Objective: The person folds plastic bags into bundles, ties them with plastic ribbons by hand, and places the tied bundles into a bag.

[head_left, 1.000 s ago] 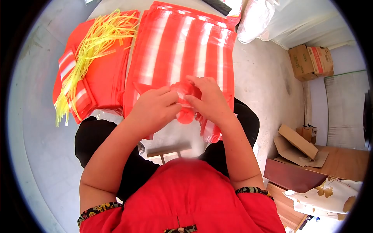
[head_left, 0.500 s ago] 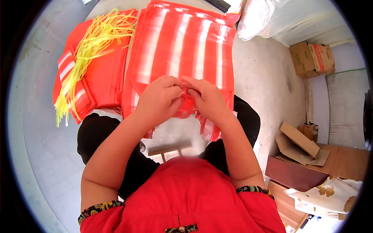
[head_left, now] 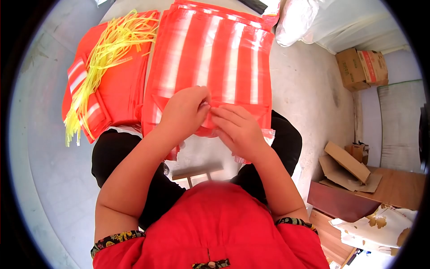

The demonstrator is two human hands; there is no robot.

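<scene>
A stack of red-and-white striped plastic sheets (head_left: 219, 58) lies in front of me, its near edge hanging toward my lap. My left hand (head_left: 184, 110) is closed at that near edge, fingers curled and pinching the plastic. Close beside it, my right hand (head_left: 239, 130) lies over the edge with its fingers together and bent onto the plastic; the thumb is mostly hidden. Between the fingertips the plastic is bunched, and its exact fold cannot be made out. To the left, a bundle of thin yellow strips (head_left: 101, 62) rests on a folded red plastic stack (head_left: 127, 85).
My knees in black trousers (head_left: 117, 154) are under the near edge. On the right stand a cardboard box (head_left: 362, 69), an opened carton (head_left: 347, 168) on a brown wooden cabinet (head_left: 398, 184), and a flowered cloth (head_left: 380, 226). A white plastic bag (head_left: 295, 20) is at the back.
My right hand has turned and moved slightly down and right, its fingers flatter over the edge. The left hand remains near the same spot. The gathered plastic between them shows less.
</scene>
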